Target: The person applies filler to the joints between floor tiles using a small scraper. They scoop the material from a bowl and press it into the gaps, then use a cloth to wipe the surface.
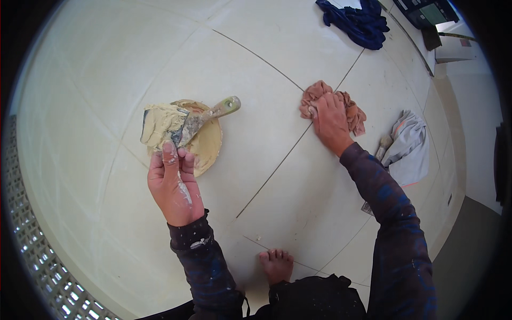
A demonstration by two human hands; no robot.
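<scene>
My left hand (176, 186), smeared with pale paste, pinches the near end of a flat, dark-edged spreader (162, 125) between thumb and fingers. Thick cream paste covers its upper face. Just behind it sits a round bowl (213, 146) whose inside is coated with the same paste. A putty knife (226, 105) with a worn green handle rests across the bowl, its handle end pointing right and its blade partly hidden by the spreader. My right hand (332, 120) is closed over a crumpled pinkish-brown rag (354, 109), pressing it on the floor at a crossing of dark tile joints.
Pale tiles (266, 138) form the floor. A dark blue cloth (362, 24) lies at the far right, near a dark device (426, 13). Right of my forearm is a grey-white cloth (410, 146). A perforated panel (53, 266) runs along the left. My bare foot (277, 265) is close by.
</scene>
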